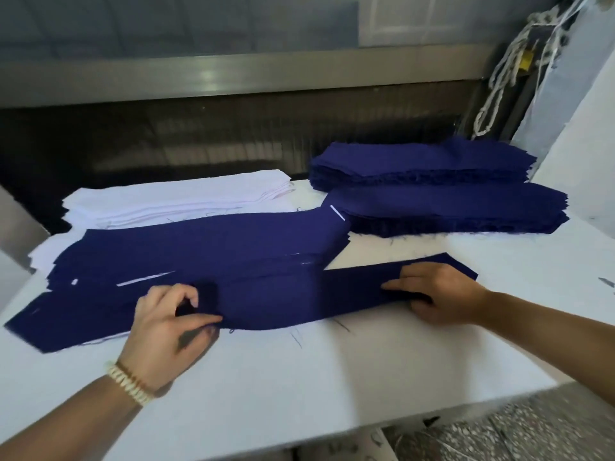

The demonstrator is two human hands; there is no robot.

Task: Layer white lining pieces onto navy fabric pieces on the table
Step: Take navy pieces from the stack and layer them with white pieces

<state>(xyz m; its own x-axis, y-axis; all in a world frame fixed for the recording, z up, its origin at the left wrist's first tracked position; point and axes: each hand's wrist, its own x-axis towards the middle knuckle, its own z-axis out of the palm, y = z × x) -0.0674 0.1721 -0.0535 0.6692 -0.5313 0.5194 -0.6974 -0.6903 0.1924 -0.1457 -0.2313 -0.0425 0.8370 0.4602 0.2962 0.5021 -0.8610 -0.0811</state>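
While the left hand [169, 324] is pinching the near edge of a long navy strip [283, 301] between the thumb and the curled fingers, the right hand [439, 294] is resting on the same strip further to the right. Its fingers are lying almost straight on the cloth and its thumb is at the near edge. Whether this thumb is going under the cloth, I cannot tell.

The strip is lying across the front part of the white table [299, 377], from the left side of the view to a pointed end just behind the right hand. It is rising a little in a soft fold at the left hand. Its left part is lying over the near edge of a flat pile of navy pieces [216, 247], and thin white edges are showing in this pile at a few places. Behind the pile, a stack of white lining pieces [173, 197] is sitting at the far left of the table.

At the far right, two thick stacks of navy fabric are sitting one behind the other. The nearer stack [449, 207] is meeting the right corner of the flat pile, and the farther stack [422, 161] is sitting just behind it.

A beaded bracelet [129, 382] is going round the left wrist. Loose threads [296, 339] are lying on the table just in front of the strip. White cords [499, 78] are hanging at the upper right.
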